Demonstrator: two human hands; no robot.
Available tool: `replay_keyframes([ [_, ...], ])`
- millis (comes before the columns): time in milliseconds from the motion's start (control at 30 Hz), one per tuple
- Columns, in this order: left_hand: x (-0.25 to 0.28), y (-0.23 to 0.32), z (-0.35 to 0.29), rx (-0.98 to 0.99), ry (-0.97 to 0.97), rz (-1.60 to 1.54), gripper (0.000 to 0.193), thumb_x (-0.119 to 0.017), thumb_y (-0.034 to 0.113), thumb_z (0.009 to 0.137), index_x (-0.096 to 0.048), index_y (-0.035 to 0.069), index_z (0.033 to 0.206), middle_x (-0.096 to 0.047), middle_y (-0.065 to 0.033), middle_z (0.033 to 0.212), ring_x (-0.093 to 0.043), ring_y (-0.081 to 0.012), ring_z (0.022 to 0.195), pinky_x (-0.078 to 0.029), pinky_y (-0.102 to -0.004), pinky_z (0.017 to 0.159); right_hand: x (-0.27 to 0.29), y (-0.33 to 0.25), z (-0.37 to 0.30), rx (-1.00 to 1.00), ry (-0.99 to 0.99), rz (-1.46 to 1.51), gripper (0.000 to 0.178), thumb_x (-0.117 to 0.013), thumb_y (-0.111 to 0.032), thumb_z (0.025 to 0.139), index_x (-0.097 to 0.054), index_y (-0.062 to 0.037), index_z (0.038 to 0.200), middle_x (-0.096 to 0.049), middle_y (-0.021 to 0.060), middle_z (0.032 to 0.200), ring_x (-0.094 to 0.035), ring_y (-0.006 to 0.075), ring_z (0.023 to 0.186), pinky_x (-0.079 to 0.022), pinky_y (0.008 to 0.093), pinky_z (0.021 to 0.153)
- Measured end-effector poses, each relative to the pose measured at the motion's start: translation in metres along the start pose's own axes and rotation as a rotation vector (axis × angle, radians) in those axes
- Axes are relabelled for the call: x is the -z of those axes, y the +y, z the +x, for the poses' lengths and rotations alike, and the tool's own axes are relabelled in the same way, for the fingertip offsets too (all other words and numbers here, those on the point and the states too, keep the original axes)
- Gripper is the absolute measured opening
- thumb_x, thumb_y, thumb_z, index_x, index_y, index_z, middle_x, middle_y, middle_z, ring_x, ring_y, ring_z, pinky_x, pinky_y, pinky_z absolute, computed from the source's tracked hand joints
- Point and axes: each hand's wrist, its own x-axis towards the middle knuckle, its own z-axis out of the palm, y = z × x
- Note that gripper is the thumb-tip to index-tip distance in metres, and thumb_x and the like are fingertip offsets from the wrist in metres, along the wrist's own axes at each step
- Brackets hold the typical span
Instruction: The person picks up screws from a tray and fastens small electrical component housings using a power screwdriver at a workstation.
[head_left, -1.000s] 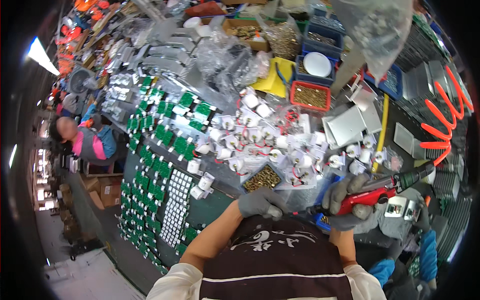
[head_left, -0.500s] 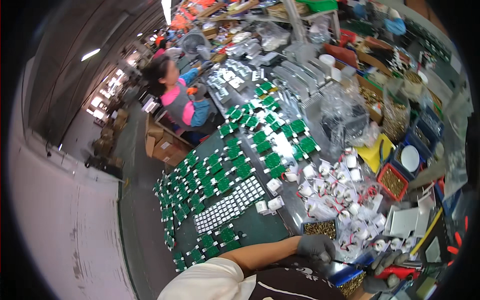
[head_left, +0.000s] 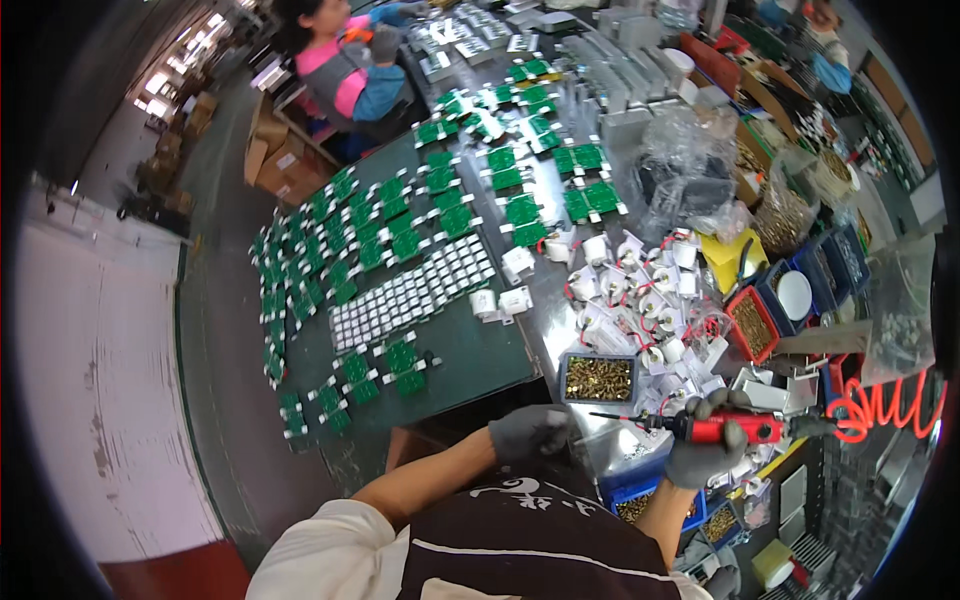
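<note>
My right hand [head_left: 706,455], in a grey glove, is wrapped round a red air screwdriver [head_left: 756,429], its dark bit pointing left. A red coiled hose [head_left: 880,410] trails off the tool's back end. My left hand [head_left: 535,433], gloved too, hovers a little left of the bit's tip with its fingers curled in; whatever it may hold is hidden. Just beyond the bit stands a dark tray of brass screws [head_left: 598,380]. White round parts with red wires [head_left: 650,290] lie heaped behind it. A blue bin with screws [head_left: 640,500] is below the tool.
Rows of green circuit boards [head_left: 405,240] and a block of small white pieces [head_left: 415,290] cover the green table [head_left: 460,365] on the left. A red bin of screws [head_left: 750,325] stands right of the heap. Another person [head_left: 350,65] works at the far left.
The view has shifted, so the bench sits higher and further left. Both hands have moved apart; my left hand has drawn back left from the bit, while the right still grips the screwdriver.
</note>
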Motion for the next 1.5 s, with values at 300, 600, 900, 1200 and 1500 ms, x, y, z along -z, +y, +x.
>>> replay_keyframes([
  [300,0.012,-0.019,-0.063,-0.285,0.417,0.195,0.036,-0.046,0.031,0.098,-0.054,-0.001,0.113,-0.047,-0.0021,0.068,-0.042,-0.0089,0.060,-0.034,-0.0223,0.054,-0.014,0.038,-0.031,-0.168,-0.013,0.028,0.037,-0.061,-0.022,0.072,-0.055,-0.0034,0.104,-0.056,0.0107,0.085,-0.054,0.0183,0.067,-0.047,0.0352,0.068],
  [600,-0.013,-0.007,-0.033,-0.484,0.118,-0.128,0.040,-0.039,0.042,0.100,-0.052,0.003,0.100,-0.036,0.0001,0.051,-0.031,-0.0104,0.047,-0.029,-0.0253,0.048,-0.049,0.017,-0.044,-0.006,-0.228,0.144,0.041,-0.059,-0.020,0.072,-0.054,-0.0019,0.108,-0.058,0.0144,0.081,-0.056,0.0202,0.063,-0.049,0.0365,0.063],
  [900,-0.021,0.007,-0.007,-0.430,0.122,-0.026,0.039,-0.040,0.039,0.099,-0.054,0.003,0.097,-0.046,-0.0029,0.059,-0.041,-0.0127,0.053,-0.032,-0.0249,0.050,-0.050,0.007,-0.048,0.179,-0.263,-0.039,0.044,-0.060,-0.024,0.069,-0.053,-0.0025,0.106,-0.058,0.0145,0.083,-0.055,0.0202,0.061,-0.048,0.0368,0.063],
  [1200,0.043,0.015,-0.008,-0.392,0.536,-0.358,0.026,-0.055,0.015,0.082,-0.056,0.002,0.104,-0.056,-0.0069,0.085,-0.051,-0.0172,0.070,-0.044,-0.0284,0.060,0.009,0.018,-0.016,-0.055,0.310,-0.152,0.032,-0.055,-0.021,0.082,-0.055,0.0013,0.104,-0.060,0.0113,0.071,-0.061,0.0210,0.062,-0.052,0.0349,0.060],
  [1500,0.034,0.177,0.017,-0.297,1.370,1.655,0.069,-0.075,0.044,0.070,-0.052,0.007,0.123,-0.057,-0.0200,0.107,-0.053,-0.0358,0.103,-0.044,-0.0444,0.086,0.108,0.021,0.061,-0.035,0.544,-0.334,0.031,-0.063,-0.019,0.085,-0.048,-0.0071,0.109,-0.057,0.0077,0.084,-0.058,0.0184,0.060,-0.052,0.0327,0.052],
])
